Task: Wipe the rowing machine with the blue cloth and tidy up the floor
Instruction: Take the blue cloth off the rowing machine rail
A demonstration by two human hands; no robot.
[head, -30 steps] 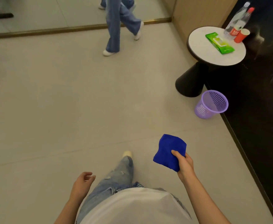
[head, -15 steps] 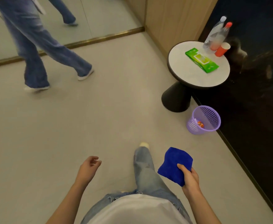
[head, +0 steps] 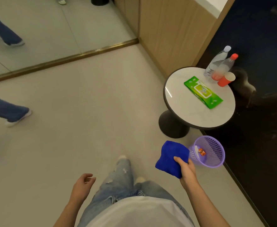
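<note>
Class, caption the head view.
Right hand carries a blue cloth beside a purple basket.

blue cloth (head: 170, 156) | deep blue, soft, folded into thick pad | held up off floor, tilted, pinched at lower right corner by right hand (head: 187, 171) | just left of purple bin, overlapping its rim in view
</note>
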